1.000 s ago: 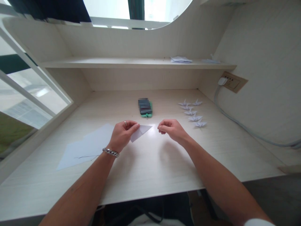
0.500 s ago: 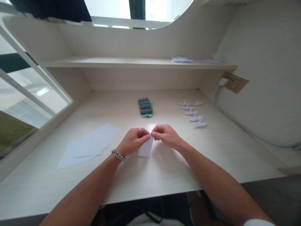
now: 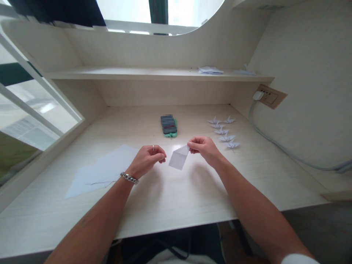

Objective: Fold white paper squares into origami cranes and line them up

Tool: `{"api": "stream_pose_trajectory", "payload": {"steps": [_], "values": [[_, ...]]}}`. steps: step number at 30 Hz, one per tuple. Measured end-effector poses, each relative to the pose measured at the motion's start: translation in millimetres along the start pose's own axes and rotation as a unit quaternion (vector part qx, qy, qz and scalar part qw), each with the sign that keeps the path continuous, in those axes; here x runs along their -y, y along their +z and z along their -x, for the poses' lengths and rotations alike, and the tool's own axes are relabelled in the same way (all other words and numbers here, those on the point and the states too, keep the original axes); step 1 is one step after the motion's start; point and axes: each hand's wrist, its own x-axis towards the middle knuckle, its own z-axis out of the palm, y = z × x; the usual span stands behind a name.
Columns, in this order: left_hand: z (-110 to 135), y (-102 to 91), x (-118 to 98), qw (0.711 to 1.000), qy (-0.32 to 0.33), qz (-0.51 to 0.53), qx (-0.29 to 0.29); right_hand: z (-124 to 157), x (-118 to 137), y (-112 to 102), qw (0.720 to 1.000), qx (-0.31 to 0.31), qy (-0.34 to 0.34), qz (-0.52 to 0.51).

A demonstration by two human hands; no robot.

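Observation:
My right hand [image 3: 202, 148] pinches the upper corner of a small folded white paper [image 3: 178, 158], which hangs tilted just above the pale wooden desk [image 3: 176, 198]. My left hand [image 3: 148, 158], with a ring and a metal bracelet, hovers a short way left of the paper. Its fingers are curled together and nothing shows in them. A gap separates it from the paper.
Loose white sheets [image 3: 101, 170] lie left of my left hand. A phone in a green case [image 3: 169, 126] lies further back at the centre. Several folded paper cranes [image 3: 224, 132] sit in a row at the right. A shelf [image 3: 154, 74] holds more paper [image 3: 210, 70]. A cable [image 3: 288, 152] runs from the wall socket [image 3: 268, 96].
A second ago my left hand held the folded paper. Both hands then met on it, and now my right hand alone holds it while my left has drawn back left.

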Motion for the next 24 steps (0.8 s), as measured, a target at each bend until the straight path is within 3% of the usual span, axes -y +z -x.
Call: {"api": "stream_pose_trajectory", "payload": {"steps": [3, 7, 11, 19, 24], "values": [[-1, 3.8, 3, 1.0, 0.011, -0.002, -0.021, 0, -1, 1, 1.0, -0.004, -0.006, 0.005], [-1, 16.7, 9, 1.0, 0.006, -0.001, 0.018, 0, -6, 9, 0.999, 0.022, -0.009, 0.021], [-2, 19.1, 13, 1.0, 0.014, -0.015, -0.006, 0, -11, 9, 0.997, 0.055, -0.015, 0.045], [3, 18.3, 9, 0.989, 0.059, -0.134, 0.032, 9, -11, 17, 0.953, 0.126, -0.108, 0.253], [-1, 12.7, 12, 0.997, 0.022, -0.061, 0.033, 3, -11, 8, 0.965, 0.156, -0.054, 0.202]]}}
